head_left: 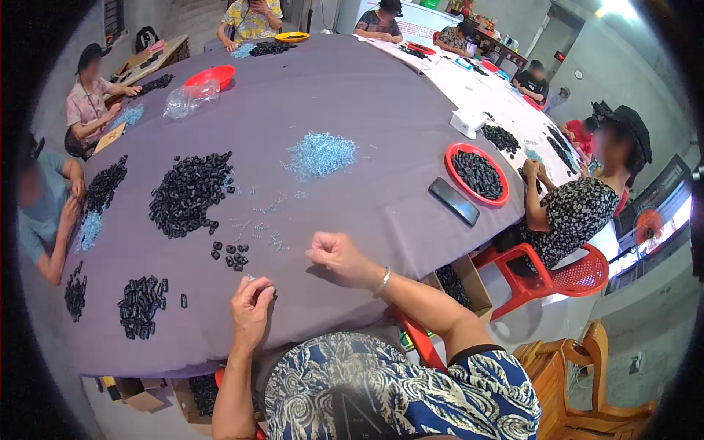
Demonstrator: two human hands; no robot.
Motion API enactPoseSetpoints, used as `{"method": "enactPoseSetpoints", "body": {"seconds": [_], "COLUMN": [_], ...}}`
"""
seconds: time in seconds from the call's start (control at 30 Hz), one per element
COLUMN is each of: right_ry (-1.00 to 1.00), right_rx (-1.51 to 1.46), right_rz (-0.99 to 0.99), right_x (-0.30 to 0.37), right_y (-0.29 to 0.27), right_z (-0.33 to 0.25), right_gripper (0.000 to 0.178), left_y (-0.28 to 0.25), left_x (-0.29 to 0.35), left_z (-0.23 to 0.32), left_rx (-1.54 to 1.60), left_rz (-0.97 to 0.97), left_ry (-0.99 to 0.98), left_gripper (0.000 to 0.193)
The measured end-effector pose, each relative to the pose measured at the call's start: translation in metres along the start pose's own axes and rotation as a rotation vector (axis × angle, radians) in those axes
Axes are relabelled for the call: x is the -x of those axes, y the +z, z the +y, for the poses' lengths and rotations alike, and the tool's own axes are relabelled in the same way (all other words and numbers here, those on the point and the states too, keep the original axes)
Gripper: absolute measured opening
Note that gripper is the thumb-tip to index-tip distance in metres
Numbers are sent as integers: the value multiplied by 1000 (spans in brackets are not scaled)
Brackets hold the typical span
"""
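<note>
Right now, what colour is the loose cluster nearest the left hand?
The cluster is black, clearest in the head view.

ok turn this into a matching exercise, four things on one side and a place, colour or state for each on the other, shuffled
Things
1. phone
2. plastic bag
3. bracelet
4. mid-table heap of tiny pieces

Descriptions
A. around the wrist of the right hand
B. light blue
C. beside the red dish of black parts
D. clear and crumpled

Pairs: 1-C, 2-D, 3-A, 4-B
</note>
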State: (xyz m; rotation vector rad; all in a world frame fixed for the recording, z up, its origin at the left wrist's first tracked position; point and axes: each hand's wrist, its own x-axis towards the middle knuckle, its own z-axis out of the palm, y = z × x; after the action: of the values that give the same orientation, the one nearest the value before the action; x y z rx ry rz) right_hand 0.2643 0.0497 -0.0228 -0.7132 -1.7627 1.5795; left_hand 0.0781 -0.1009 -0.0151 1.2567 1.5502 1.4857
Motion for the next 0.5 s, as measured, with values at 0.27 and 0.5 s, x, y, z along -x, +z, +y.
{"method": "enactPoseSetpoints", "body": {"seconds": [0.27,0.5], "right_ry": [11,-63], "right_rx": [60,279], "right_rz": [-14,-32], "right_x": [4,7], "right_y": [1,3], "right_z": [-6,-21], "right_gripper": [32,31], "left_y": [2,2], "left_x": [0,1], "left_z": [-5,-2], "left_rx": [56,43], "left_rz": [-12,11], "left_ry": [27,-6], "left_gripper": [8,11]}}
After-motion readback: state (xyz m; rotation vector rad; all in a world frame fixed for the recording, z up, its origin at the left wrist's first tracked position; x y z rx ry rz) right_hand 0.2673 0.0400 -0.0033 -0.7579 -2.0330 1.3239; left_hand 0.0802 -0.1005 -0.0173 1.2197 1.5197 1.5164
